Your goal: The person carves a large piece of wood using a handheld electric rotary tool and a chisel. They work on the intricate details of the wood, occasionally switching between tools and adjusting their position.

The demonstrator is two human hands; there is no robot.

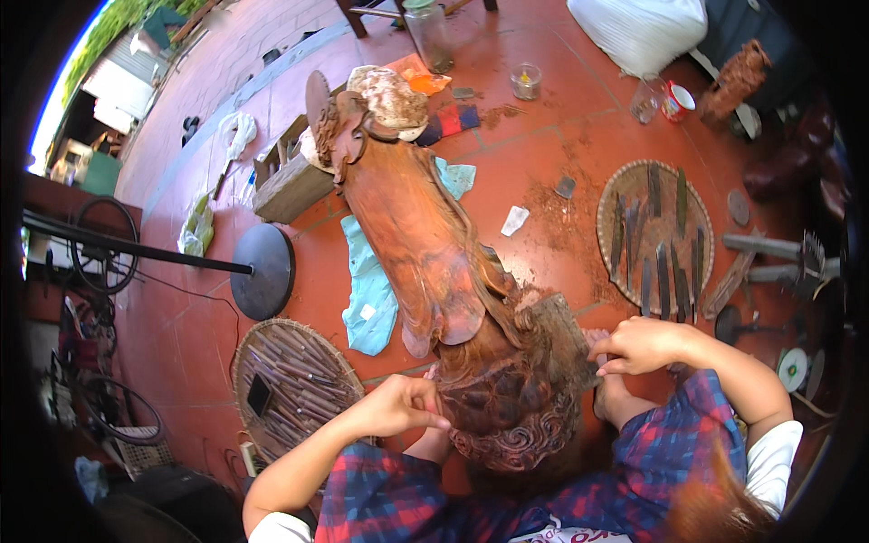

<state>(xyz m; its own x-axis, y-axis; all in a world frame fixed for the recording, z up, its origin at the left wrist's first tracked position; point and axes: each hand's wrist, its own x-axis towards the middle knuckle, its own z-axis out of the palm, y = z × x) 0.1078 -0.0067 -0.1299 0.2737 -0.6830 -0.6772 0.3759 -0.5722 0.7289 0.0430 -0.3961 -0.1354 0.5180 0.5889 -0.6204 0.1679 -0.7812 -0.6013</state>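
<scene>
1. Far left: fan stand with round black base [262,270] on the red tile floor [507,154]; a white cloth [237,132] lies further back
2. Lower left: round woven tray [291,380] full of carving chisels, just left of the left forearm
3. Left hand [398,405]: fingers curled into a loose fist, resting against the carved base of the statue [434,262]; can't tell if it grips a tool
4. Statue: long reddish wood carving, lying on the floor, head end away from the person, ornate base end between both hands, touching the lap
5. Blue cloth [371,290] under the statue's left side; wood block [290,188] near its head end
6. Right hand [638,346]: fingers closed, pressing a flat grey tool [563,333] against the statue's base; the tool's exact kind is unclear
7. Right: second round tray [654,237] with chisels laid out in a row, wood dust on the floor beside it
8. Top: jar [430,36], small glass [526,81], red-and-white mug [676,101], white sack [638,32]
</scene>
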